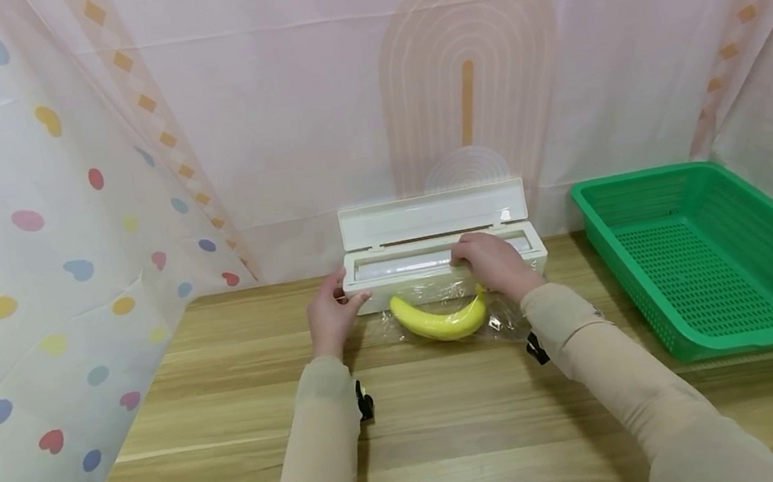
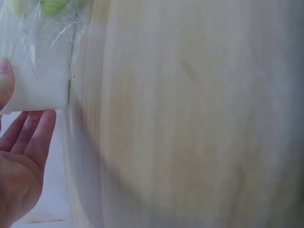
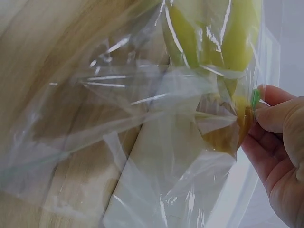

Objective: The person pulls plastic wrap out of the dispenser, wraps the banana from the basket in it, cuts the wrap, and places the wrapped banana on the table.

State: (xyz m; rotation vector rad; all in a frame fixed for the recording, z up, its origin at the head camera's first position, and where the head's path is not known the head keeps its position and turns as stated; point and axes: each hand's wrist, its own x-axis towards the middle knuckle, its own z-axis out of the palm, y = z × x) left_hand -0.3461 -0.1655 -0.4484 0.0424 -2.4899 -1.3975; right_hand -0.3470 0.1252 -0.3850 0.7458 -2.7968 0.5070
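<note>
A white cling film dispenser box [image 1: 438, 287] stands at the back of the table with its lid [image 1: 431, 216] raised. Clear film [image 3: 118, 99] drapes from it over a yellow banana [image 1: 441, 324] lying just in front. My left hand [image 1: 330, 312] holds the box's left end, thumb at the front and fingers against the end face, as the left wrist view shows. Over the right part of the box's top, my right hand [image 1: 498, 262] pinches a small green tab [image 3: 255, 99] between thumb and finger. The tab sits at the box's edge, beside the film.
A green plastic basket [image 1: 754, 340] stands at the table's right side. Patterned curtains hang behind the table [image 1: 447, 448] and on the left. A black wrist strap piece [image 1: 365, 401] shows at the left sleeve, another [image 1: 537, 348] at the right.
</note>
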